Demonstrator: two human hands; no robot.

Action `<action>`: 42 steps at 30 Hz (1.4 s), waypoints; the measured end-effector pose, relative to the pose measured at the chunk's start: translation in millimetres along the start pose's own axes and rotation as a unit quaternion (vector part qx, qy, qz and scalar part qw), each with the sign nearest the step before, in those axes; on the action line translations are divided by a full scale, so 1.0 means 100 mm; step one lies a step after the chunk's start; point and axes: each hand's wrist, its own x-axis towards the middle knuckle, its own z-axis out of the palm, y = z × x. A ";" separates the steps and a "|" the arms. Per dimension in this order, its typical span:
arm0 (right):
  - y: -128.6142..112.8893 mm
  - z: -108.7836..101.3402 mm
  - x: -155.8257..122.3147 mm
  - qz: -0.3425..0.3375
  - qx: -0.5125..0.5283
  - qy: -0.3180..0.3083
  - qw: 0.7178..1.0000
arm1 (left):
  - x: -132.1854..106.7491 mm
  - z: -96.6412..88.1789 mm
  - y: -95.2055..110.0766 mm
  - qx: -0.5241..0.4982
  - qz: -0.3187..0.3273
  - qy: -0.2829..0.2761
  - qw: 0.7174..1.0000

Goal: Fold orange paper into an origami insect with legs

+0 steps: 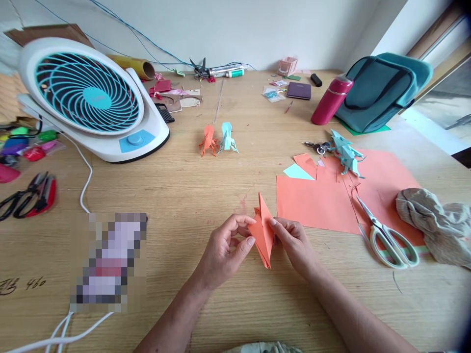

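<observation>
Both of my hands pinch a folded orange paper piece (263,230), a narrow pointed shape held just above the wooden table (191,196). My left hand (224,250) grips its left edge with thumb and fingers. On the paper's right side is my right hand (294,242), fingertips on the fold. Farther back on the table stand two finished paper figures, one orange (208,140) and one light blue (227,138).
Orange paper sheets (316,201) lie to the right with pale green scissors (388,235), a blue paper figure (346,154), keys and a grey cloth (434,220). A white and teal fan (91,98) stands left. Scissors and a cutter (29,196) lie far left. A red bottle (331,100) and teal bag (382,88) sit behind.
</observation>
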 end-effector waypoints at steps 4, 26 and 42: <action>-0.01 0.00 0.00 0.018 0.041 0.006 0.999 | 0.00 0.02 0.02 0.039 0.032 -0.017 0.999; -0.08 0.05 -0.02 -0.023 -0.013 -0.043 0.999 | 0.10 -0.04 -0.09 0.015 0.052 0.074 0.996; -0.01 0.03 -0.06 -0.055 -0.070 -0.056 0.994 | 0.09 -0.05 -0.07 -0.012 -0.058 0.074 0.995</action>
